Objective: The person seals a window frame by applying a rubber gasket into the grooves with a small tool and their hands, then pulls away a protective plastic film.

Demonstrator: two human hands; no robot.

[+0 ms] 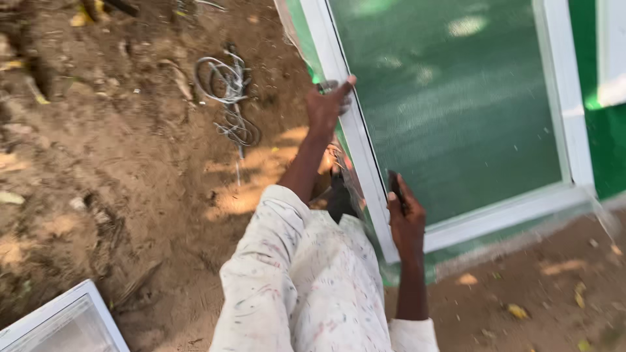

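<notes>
A large white-framed glass panel (355, 140) stands tilted on sandy ground, and green shows through its pane. My left hand (328, 104) grips the frame's left edge high up, fingers wrapped over it, on a patch of loose clear plastic wrap. My right hand (405, 218) holds the same edge lower down, near the bottom corner. A narrow dark object (394, 184) is pressed between its fingers and the frame. Both arms come out of a paint-spattered white shirt (306, 287).
A coil of grey wire (225, 81) lies on the dirt to the left of the panel. The corner of another white-framed pane (98, 306) shows at the bottom left. A green wall with white trim (610, 124) stands at the right. Dry leaves dot the ground.
</notes>
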